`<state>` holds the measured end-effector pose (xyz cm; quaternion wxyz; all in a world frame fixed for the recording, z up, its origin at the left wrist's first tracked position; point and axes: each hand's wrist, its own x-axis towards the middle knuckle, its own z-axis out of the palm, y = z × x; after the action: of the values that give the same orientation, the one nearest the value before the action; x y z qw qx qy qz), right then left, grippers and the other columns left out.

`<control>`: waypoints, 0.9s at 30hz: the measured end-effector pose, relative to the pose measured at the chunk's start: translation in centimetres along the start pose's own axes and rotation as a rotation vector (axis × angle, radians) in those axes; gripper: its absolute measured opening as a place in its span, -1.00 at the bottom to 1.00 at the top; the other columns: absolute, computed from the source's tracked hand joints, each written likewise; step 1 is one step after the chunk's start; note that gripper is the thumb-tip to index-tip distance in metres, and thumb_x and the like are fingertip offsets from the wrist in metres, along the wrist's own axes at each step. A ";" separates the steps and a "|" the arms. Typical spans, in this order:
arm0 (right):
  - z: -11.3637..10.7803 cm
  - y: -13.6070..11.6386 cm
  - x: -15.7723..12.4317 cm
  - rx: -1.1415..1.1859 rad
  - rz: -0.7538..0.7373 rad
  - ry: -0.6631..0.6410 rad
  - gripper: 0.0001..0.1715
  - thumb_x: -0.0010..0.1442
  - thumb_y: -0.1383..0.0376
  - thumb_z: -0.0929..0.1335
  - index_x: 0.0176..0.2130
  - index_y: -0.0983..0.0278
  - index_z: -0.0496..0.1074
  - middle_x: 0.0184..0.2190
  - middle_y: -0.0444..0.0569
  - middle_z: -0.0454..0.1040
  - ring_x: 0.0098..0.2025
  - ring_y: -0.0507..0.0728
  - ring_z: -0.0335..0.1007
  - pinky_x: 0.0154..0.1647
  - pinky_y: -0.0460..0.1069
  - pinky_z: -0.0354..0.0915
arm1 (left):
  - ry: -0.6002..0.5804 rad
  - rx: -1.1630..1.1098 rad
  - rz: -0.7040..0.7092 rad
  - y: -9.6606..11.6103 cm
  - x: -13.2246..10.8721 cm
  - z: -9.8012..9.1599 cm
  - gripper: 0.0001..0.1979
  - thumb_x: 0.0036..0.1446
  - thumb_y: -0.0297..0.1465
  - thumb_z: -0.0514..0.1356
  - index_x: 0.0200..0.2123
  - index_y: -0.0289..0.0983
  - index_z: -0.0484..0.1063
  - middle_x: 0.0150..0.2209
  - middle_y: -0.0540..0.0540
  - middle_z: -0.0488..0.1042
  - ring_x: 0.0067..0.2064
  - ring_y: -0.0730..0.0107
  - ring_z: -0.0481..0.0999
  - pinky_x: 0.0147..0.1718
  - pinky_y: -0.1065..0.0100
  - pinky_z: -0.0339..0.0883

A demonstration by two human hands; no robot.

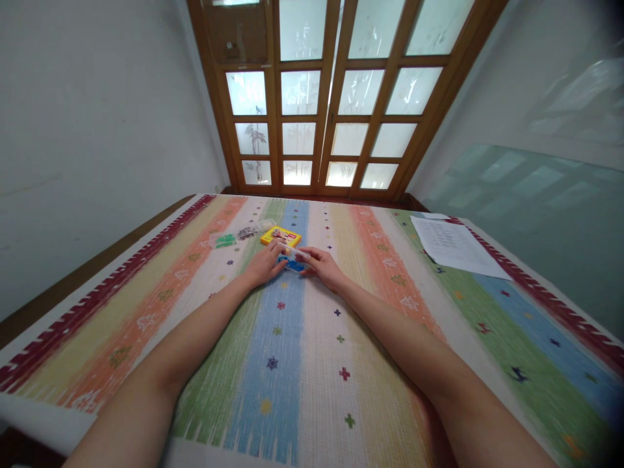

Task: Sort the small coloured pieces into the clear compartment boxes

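Note:
Both my arms reach forward over a striped, multicoloured cloth (312,364). My left hand (266,263) and my right hand (322,265) meet over a small clear plastic bag with blue pieces inside (292,260). The fingers of both hands pinch the bag's edges, and it sits just above or on the cloth. A small yellow box (281,236) lies just behind the hands. Left of the box lie a green piece (225,241) and a clear bag of small grey parts (248,231).
A white printed sheet of paper (455,246) lies at the far right of the cloth. A wooden-framed door with frosted glass panes (336,97) stands behind the table. White walls close in on both sides, and a glass panel (536,214) leans at the right.

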<state>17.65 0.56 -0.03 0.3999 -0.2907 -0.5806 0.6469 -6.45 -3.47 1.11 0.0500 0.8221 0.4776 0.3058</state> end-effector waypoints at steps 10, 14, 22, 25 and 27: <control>-0.1 1.3 0.3 -0.310 -0.133 -0.039 -0.56 0.29 0.16 0.40 0.12 0.15 0.60 0.02 0.02 0.63 -0.08 0.15 0.58 -0.02 0.10 0.55 | 0.028 -0.298 -0.223 -2.0 0.1 0.0 -0.73 0.25 -0.23 0.20 -0.34 -0.27 0.61 -0.20 -0.13 0.64 -0.11 0.15 0.59 -0.06 0.18 0.47; -0.2 0.7 -0.1 -0.493 -0.275 -0.104 -0.59 0.34 0.23 0.36 0.13 0.09 0.60 0.16 0.00 0.57 0.20 0.20 0.49 0.21 0.21 0.43 | -0.019 -0.272 -0.278 -2.9 -0.1 -0.2 -0.68 0.16 -0.13 0.28 -0.40 -0.29 0.53 -0.37 -0.07 0.56 -0.27 0.26 0.51 -0.26 0.30 0.40; -0.6 -0.6 -1.2 -0.730 -0.540 -0.223 -0.51 0.33 0.36 0.32 0.16 0.04 0.58 0.24 -0.02 0.52 0.31 0.20 0.41 0.36 0.28 0.30 | -0.082 -0.165 -0.161 -3.4 -0.1 -0.2 -0.72 0.12 -0.15 0.31 -0.32 -0.26 0.49 -0.28 -0.09 0.55 -0.25 0.24 0.46 -0.19 0.24 0.39; -0.5 -0.9 -1.3 -0.745 -0.587 -0.222 -0.49 0.32 0.37 0.31 0.17 0.04 0.58 0.25 -0.03 0.51 0.31 0.19 0.41 0.39 0.26 0.28 | -0.074 -0.174 -0.176 -2.9 0.0 -0.3 -0.73 0.13 -0.16 0.31 -0.32 -0.27 0.50 -0.29 -0.11 0.56 -0.24 0.22 0.47 -0.19 0.25 0.39; -0.4 -1.1 -1.3 -0.706 -0.569 -0.190 -0.51 0.32 0.36 0.32 0.16 0.06 0.59 0.24 -0.01 0.52 0.29 0.21 0.42 0.32 0.24 0.34 | -0.059 -0.188 -0.194 -2.6 0.0 -0.5 -0.73 0.15 -0.16 0.30 -0.30 -0.27 0.51 -0.29 -0.11 0.56 -0.23 0.21 0.48 -0.20 0.25 0.40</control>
<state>18.80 -0.36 0.86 0.3831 -0.1775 -0.8561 0.2980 -8.68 -2.20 0.52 0.1701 0.7724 0.5225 0.3185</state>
